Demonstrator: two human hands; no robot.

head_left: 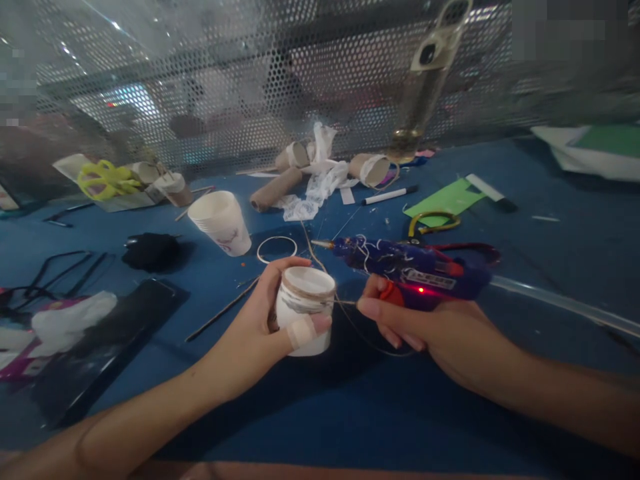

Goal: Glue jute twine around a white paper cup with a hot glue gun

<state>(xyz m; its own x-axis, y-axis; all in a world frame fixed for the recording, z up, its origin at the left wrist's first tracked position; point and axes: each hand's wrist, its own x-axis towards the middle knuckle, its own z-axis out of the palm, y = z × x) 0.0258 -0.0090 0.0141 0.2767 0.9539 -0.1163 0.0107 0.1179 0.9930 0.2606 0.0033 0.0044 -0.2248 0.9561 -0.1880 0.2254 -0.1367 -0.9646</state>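
Observation:
My left hand [270, 320] is wrapped round a small white paper cup [306, 308] with brown twine wound near its rim; a plaster sits on the thumb. My right hand [430, 330] grips a blue glue gun [415, 267] with an orange trigger and a lit red lamp, its nozzle pointing left above the cup. The right fingers also pinch a thin strand of twine [345, 303] that leads to the cup's rim. Both hands rest over a blue table [350, 413].
A second white paper cup [221, 221] lies tilted behind. Cardboard tubes [276, 189], white lace [320, 187], a marker [390, 195], green paper [445, 199], yellow scissors [103, 179], a black phone [107, 347], a wire ring [277, 249] and a perforated metal screen [250, 87] surround.

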